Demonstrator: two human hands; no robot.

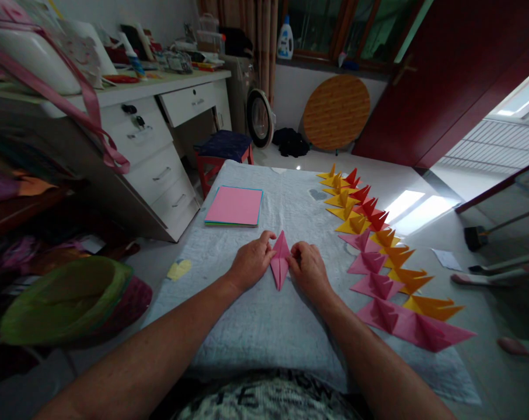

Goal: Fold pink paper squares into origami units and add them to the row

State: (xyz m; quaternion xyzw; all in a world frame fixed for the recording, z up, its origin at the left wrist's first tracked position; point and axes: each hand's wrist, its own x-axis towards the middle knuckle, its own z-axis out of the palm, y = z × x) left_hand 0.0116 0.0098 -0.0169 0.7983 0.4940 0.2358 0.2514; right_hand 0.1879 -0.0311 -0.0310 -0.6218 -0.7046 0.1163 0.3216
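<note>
A pink sheet of origami paper (280, 262), folded into a narrow diamond with a slit down its lower half, lies on the cloth-covered table before me. My left hand (254, 258) pinches its left edge between thumb and fingers. On the opposite edge, my right hand (307, 265) grips the paper with curled fingers. Beyond my left hand sits a stack of square paper (235, 206), pink on top with blue and green edges below. To the right stand rows of folded paper cranes in pink (376, 286), yellow (354, 224), orange (407, 280) and red (367, 205).
The table (247, 326) wears a pale blue cloth. At left are a white desk (146, 146) with drawers and a green-rimmed basket (72, 297). A stool (225, 146) and an open washing machine door (260, 118) stand beyond the table. A round wooden board (337, 111) leans against the wall.
</note>
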